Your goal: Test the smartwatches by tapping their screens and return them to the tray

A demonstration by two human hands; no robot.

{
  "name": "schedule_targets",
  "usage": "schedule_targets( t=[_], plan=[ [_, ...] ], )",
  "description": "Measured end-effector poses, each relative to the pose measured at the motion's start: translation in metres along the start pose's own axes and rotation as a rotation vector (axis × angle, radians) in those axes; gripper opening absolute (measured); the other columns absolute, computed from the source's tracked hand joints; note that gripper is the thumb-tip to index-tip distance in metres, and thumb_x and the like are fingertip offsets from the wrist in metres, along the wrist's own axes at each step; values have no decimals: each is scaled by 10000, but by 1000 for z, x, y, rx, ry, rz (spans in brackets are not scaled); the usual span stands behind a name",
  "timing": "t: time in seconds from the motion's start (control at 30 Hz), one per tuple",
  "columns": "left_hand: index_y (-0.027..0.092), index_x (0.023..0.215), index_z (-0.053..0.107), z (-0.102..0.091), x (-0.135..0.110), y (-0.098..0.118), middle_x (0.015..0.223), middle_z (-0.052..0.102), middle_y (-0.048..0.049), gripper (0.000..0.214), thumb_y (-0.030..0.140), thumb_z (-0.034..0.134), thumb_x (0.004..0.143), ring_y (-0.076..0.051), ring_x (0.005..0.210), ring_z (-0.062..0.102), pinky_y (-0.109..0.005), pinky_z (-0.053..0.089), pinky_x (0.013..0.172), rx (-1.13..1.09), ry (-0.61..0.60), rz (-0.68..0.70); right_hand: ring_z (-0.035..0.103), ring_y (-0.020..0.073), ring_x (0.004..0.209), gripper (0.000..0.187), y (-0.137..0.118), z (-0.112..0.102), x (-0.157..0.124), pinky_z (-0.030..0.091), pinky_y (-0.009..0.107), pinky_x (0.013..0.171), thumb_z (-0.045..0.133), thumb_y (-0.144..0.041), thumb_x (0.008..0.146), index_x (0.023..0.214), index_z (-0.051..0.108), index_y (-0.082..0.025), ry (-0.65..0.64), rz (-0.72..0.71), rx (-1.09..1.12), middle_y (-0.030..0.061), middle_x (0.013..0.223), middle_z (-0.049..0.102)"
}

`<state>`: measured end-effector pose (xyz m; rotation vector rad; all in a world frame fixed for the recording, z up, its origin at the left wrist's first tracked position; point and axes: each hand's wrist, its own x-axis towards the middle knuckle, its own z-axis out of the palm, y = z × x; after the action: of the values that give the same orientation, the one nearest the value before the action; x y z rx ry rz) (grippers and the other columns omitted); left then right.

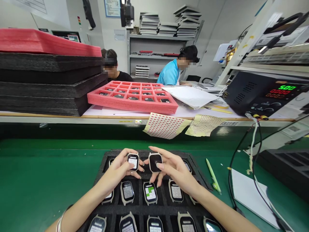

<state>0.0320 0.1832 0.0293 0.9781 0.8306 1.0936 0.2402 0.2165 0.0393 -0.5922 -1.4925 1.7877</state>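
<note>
My left hand grips a smartwatch body with a lit white screen, the thumb lying on its glass. Beside it, my right hand holds a second smartwatch body whose screen is dark, thumb at its lower right corner. Both watches are strapless with pale frames. Under my hands lies a black foam tray with more watch bodies in its compartments. One tray watch shows green and white blocks; several others have white lists on screen. My forearms hide parts of the tray.
A red foam tray of small parts sits on the shelf above, beside stacked black foam. Right are a green pen, hanging cables, white paper and a power supply. Two people sit beyond the shelf.
</note>
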Motion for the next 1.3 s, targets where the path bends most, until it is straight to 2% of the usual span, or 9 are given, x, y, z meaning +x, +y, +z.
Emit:
schedule_targets(
  t=[0.1, 0.27, 0.5, 0.63, 0.83, 1.3],
  plan=[
    [188, 1022, 484, -2, 2, -1, 947, 600, -52, 210, 112, 493, 827, -170, 801, 606, -300, 518, 649, 2, -2, 18, 699, 228, 793, 429, -4, 1, 1, 577, 301, 595, 571, -197, 903, 1319, 469, -224, -39, -13, 51, 121, 1092, 627],
    [197, 1008, 472, -3, 1, -3, 929, 580, -35, 216, 101, 492, 815, -152, 746, 590, -265, 494, 575, 49, -27, 32, 688, 183, 656, 292, -2, 0, 1, 561, 278, 552, 647, -180, 859, 1148, 613, -198, -105, -44, 79, 77, 943, 647],
    [205, 1013, 465, -4, 1, -6, 888, 571, -20, 227, 95, 500, 817, -154, 760, 583, -266, 505, 581, 91, -75, 51, 700, 188, 666, 411, -4, -1, 1, 566, 278, 560, 632, -211, 879, 1276, 528, -233, -149, -35, 148, 78, 988, 632],
    [208, 1010, 463, -3, 1, -5, 867, 571, -14, 223, 92, 489, 822, -147, 749, 580, -256, 501, 579, 113, -68, 48, 702, 184, 654, 374, -8, 0, 2, 557, 250, 540, 640, -200, 869, 1235, 565, -209, -153, -21, 160, 83, 1003, 629],
    [202, 1014, 459, -2, 2, -4, 854, 576, -19, 224, 102, 499, 818, -157, 757, 580, -265, 504, 584, 112, -63, 44, 693, 183, 613, 334, -6, -4, 0, 561, 281, 542, 640, -196, 861, 1191, 586, -174, -139, -23, 145, 93, 962, 639],
    [200, 1031, 466, -2, 2, -2, 893, 584, -39, 267, 97, 534, 795, -174, 781, 586, -283, 510, 596, 99, -53, 53, 688, 193, 598, 363, -8, -4, 0, 564, 316, 547, 692, -256, 820, 1160, 585, -185, -130, 3, 116, 75, 952, 625]
  ],
)
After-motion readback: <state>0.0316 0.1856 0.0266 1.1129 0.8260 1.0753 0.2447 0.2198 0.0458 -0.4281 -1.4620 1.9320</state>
